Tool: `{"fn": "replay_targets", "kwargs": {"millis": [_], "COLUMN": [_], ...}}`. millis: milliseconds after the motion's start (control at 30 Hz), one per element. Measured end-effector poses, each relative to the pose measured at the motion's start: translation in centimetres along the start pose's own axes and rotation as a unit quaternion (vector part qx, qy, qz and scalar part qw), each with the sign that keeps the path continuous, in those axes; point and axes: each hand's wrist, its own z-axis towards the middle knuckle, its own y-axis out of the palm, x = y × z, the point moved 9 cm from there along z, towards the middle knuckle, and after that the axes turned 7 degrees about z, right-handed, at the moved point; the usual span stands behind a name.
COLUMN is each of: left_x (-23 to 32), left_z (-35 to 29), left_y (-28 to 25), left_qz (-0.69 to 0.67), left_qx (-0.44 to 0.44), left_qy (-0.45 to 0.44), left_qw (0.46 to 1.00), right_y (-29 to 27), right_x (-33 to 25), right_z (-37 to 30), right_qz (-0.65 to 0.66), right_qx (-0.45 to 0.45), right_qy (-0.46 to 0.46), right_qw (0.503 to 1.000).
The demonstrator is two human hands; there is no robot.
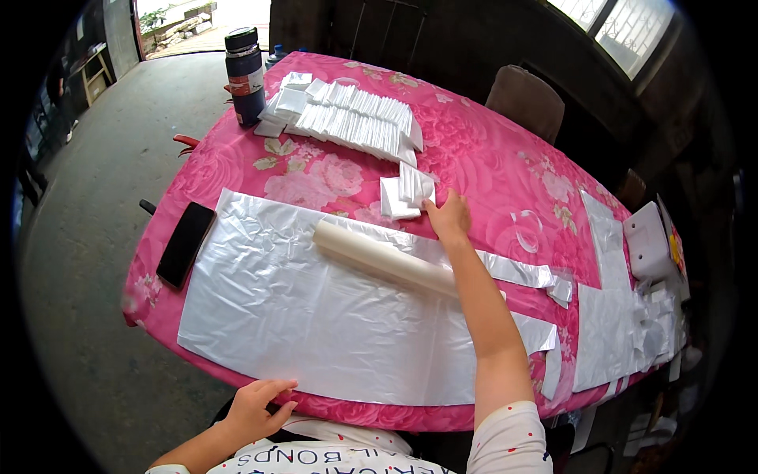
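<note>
Folded white packets [410,188] lie just left of the right fingertips

Right hand [452,215]: thumb and forefinger sit close together at the small pile's right edge; whether they pinch a packet, I cannot tell. The packets overlap at angles, so no single long axis is clear. The left hand [257,411] is well apart, fingers loosely spread with nothing seen in them, at the near edge of the silvery plastic sheet [260,316]. On that sheet, a pale roll [379,257] slants from far left to near right, passing under the right forearm [493,340]. Beyond the pile are a long packet row [355,118] and a dark flask [246,99].
</note>
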Motion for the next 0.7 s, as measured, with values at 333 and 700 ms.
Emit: {"fn": "replay_targets", "kwargs": {"millis": [333, 700], "left_x": [2.9, 10.3], "left_z": [2.1, 8.3], "left_y": [1.4, 12.8], "left_qz": [0.041, 0.188], "left_qx": [-0.033, -0.103], "left_qy": [0.107, 0.298], "left_qw": [0.993, 0.930], "right_y": [-7.3, -5.8], "right_x": [3.7, 6.2], "right_z": [-16.6, -31.9], "right_qz": [0.053, 0.072], "right_qx": [-0.137, -0.288], "right_qy": [-0.248, -0.266], "right_qw": [0.958, 0.917]}}
